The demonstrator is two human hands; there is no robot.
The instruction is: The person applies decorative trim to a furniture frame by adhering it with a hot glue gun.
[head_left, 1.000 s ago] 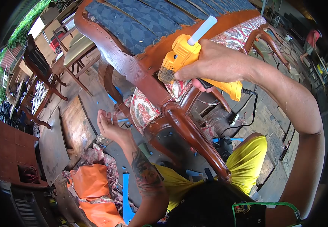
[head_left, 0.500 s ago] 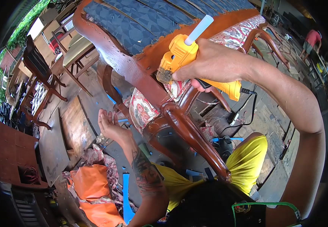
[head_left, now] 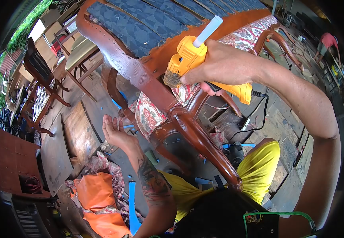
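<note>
My right hand (head_left: 223,63) is wrapped around a yellow hot glue gun (head_left: 191,57). A translucent glue stick (head_left: 208,31) pokes up from its back, and its crusted nozzle end (head_left: 172,79) points down over the chair frame. The black cord (head_left: 268,109) hangs from the handle. My left hand (head_left: 118,133) is raised palm-up with loosely curled, parted fingers and nothing in it, left of the floral fabric (head_left: 150,113). In front of me, the polished brown wooden chair (head_left: 156,89) is tipped over, its blue patterned back panel (head_left: 140,33) facing up and one leg (head_left: 207,146) reaching toward my lap.
Orange material (head_left: 94,190) and a blue strip (head_left: 133,210) lie on the floor at lower left. Other wooden chairs (head_left: 41,75) stand at the left, near a leaning board (head_left: 57,154). A person in a red top (head_left: 329,40) bends over at the far right.
</note>
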